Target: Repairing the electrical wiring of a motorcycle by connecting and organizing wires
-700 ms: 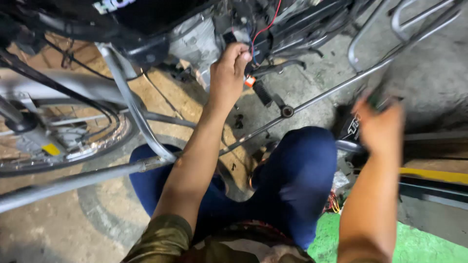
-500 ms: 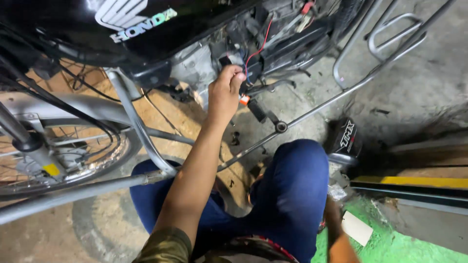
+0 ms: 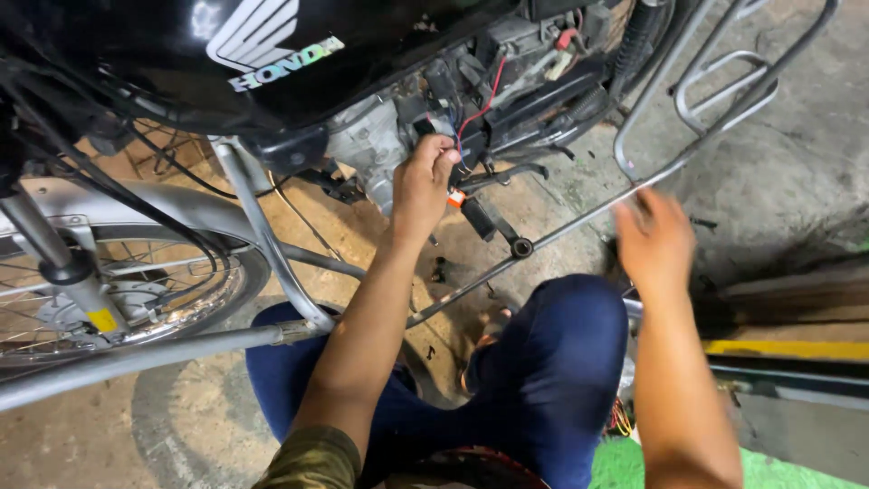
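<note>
My left hand (image 3: 422, 181) reaches up under the black fuel tank (image 3: 272, 54) of a motorcycle. Its fingertips pinch a small connector with red and blue wires (image 3: 471, 118) beside the grey engine (image 3: 371, 145). A small orange piece (image 3: 457, 197) sits just right of my thumb, above a black footpeg (image 3: 493, 226). My right hand (image 3: 656, 240) is blurred, fingers spread and empty, hovering next to the chrome guard bar (image 3: 579, 217). My knee in blue trousers (image 3: 561, 362) is between both arms.
The spoked front wheel with its silver mudguard (image 3: 118, 299) fills the left. A chrome crash-guard tube (image 3: 262, 235) runs down beside my left forearm. A chrome rack (image 3: 724, 81) lies at the upper right on concrete floor. A yellow-striped ledge (image 3: 787, 349) borders the right.
My right hand dropped out of view, then came back up to the chrome bar. My left hand stayed on the wiring by the engine. The view shifted slightly down.
</note>
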